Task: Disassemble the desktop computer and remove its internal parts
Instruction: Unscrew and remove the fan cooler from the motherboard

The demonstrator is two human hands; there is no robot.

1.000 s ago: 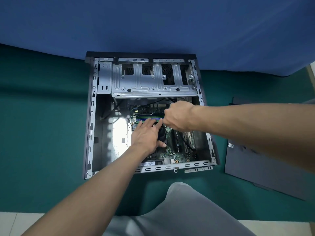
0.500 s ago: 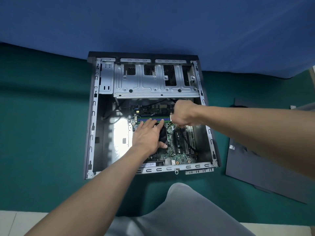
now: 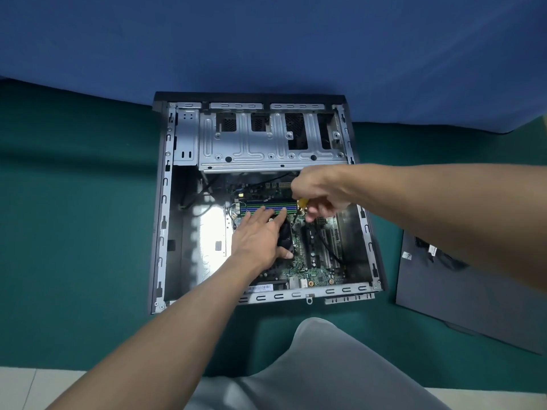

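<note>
An open desktop case [image 3: 161,220] lies on its side on the green mat. Inside it sits the green motherboard [image 3: 319,273] with blue and green memory slots [image 3: 266,207] and a black CPU fan [image 3: 285,238]. My left hand [image 3: 257,235] lies flat on the fan, its fingers stretched to the memory slots. My right hand [image 3: 318,190] grips a yellow-handled screwdriver [image 3: 302,202], whose shaft points down at the board just right of the fan. A silver drive cage [image 3: 266,143] fills the far half of the case.
The removed dark side panel [image 3: 467,294] lies on the mat to the right, with a black cable [image 3: 438,253] on it. A blue cloth [image 3: 266,39] hangs behind the case. My grey-clad knee [image 3: 319,365] is just in front of the case.
My right hand has shifted right and turned, so the yellow screwdriver handle now shows. My left hand stays on the fan.
</note>
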